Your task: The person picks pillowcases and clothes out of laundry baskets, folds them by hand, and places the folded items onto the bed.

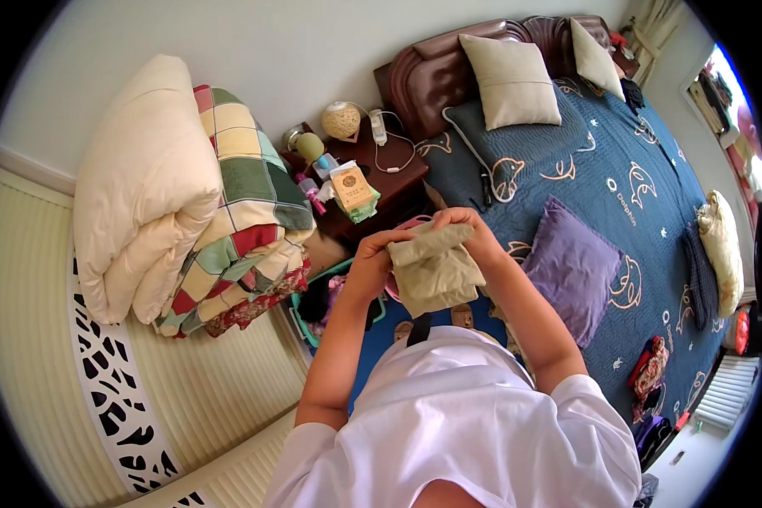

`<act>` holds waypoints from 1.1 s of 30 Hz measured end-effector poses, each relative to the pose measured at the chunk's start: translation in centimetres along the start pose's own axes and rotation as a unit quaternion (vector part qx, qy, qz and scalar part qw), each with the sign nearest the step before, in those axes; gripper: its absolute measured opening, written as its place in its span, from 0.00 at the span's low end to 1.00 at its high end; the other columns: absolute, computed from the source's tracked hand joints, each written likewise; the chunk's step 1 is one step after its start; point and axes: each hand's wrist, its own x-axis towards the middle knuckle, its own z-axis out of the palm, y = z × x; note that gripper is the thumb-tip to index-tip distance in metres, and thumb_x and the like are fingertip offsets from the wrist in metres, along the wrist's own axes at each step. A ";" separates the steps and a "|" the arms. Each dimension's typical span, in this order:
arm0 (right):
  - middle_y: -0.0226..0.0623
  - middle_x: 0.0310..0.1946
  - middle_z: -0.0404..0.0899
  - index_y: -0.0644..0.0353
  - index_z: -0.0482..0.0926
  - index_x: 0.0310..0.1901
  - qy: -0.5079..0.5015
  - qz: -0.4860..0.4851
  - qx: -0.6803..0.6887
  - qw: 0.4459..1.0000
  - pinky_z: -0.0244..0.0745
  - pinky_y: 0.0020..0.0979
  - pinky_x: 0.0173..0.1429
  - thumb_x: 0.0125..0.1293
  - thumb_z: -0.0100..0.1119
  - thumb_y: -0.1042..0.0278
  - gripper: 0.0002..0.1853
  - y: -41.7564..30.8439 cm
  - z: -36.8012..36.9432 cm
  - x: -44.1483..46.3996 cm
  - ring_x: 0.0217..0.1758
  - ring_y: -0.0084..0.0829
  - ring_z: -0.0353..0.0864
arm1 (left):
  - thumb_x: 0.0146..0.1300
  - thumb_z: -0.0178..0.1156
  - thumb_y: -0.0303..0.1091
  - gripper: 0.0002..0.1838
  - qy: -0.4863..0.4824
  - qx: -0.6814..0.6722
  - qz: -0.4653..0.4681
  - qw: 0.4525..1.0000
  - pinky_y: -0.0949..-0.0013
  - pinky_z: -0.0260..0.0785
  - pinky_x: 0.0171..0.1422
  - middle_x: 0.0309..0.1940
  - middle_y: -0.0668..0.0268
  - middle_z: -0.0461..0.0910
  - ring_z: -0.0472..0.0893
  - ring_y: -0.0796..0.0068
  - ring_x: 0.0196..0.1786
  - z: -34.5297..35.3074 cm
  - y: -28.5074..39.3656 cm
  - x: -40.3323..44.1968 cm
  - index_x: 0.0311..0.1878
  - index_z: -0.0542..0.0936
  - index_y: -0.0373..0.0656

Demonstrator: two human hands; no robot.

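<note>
As both hands (376, 254) (474, 233) grip, cloth (436, 278) hangs between them.

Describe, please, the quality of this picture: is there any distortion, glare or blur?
Head view: strong wide-angle curving, with black rounded corners; head view: bright light washes out part of the far right edge; head view: glossy highlights on the headboard; head view: the beige cloth in the left hand and right hand shows no obvious blur.

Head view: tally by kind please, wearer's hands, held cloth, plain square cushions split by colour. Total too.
Hands: 2 (left hand, right hand)
Beige cloth, held: 1
Cream cushions: 2
Purple cushion: 1
Total: 6
</note>
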 end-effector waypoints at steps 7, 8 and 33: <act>0.29 0.35 0.78 0.61 0.79 0.31 -0.017 -0.082 -0.094 0.992 0.71 0.23 0.41 0.61 0.52 0.82 0.07 1.6 -0.4 -0.5 0.38 0.20 0.76 | 0.58 0.55 0.20 0.07 -0.069 -0.056 0.055 0.995 0.72 0.73 0.45 0.35 0.64 0.81 0.80 0.75 0.38 0.3 0.2 -0.2 0.34 0.82 0.39; 0.29 0.35 0.78 0.61 0.79 0.31 -0.012 -0.083 -0.096 0.992 0.71 0.23 0.41 0.61 0.52 0.82 0.07 1.9 -0.3 -0.8 0.38 0.20 0.76 | 0.58 0.55 0.20 0.07 -0.073 -0.058 0.052 0.994 0.72 0.73 0.45 0.35 0.64 0.81 0.80 0.75 0.38 0.3 0.4 -0.3 0.34 0.82 0.39; 0.41 0.66 0.60 0.54 0.54 0.69 0.234 -0.018 0.230 0.945 0.59 0.46 0.68 0.65 0.19 0.28 0.42 7.7 10.0 -15.3 0.67 0.42 0.63 | 0.39 0.45 0.12 0.21 0.055 0.371 0.259 0.890 0.70 0.67 0.40 0.30 0.58 0.72 0.77 0.58 0.37 1.5 -6.0 -8.1 0.35 0.81 0.41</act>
